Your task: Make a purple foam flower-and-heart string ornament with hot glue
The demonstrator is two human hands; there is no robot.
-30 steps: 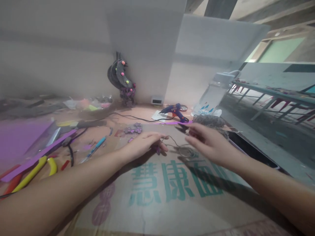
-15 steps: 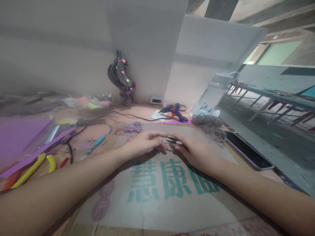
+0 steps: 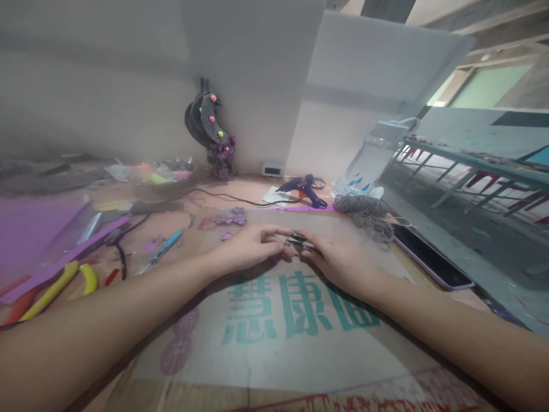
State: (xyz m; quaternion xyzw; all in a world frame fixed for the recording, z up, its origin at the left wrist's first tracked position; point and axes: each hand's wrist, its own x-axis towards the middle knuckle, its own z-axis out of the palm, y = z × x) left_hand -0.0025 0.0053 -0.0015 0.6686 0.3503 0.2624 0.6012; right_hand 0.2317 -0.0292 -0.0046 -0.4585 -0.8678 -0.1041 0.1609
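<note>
My left hand (image 3: 251, 252) rests on the cardboard sheet (image 3: 278, 337), fingers pinched on a thin grey string and a small purple piece that barely shows. My right hand (image 3: 337, 260) lies just to its right, closed round small thread snips (image 3: 300, 241) whose blades point left at the string between the two hands. The hands nearly touch at their fingertips. A tangle of grey twine (image 3: 364, 214) lies behind my right hand.
A blue glue gun (image 3: 302, 187) with a black cord sits at the back. Purple foam flowers (image 3: 231, 218), a blue pen (image 3: 165, 246), yellow-handled pliers (image 3: 60, 285) and purple foam sheets (image 3: 34, 234) lie left. A phone (image 3: 431, 260) and a water bottle (image 3: 373, 160) are right.
My right hand came back from the twine with the snips and settled beside my left hand. The blades now meet the string my left hand pinches.
</note>
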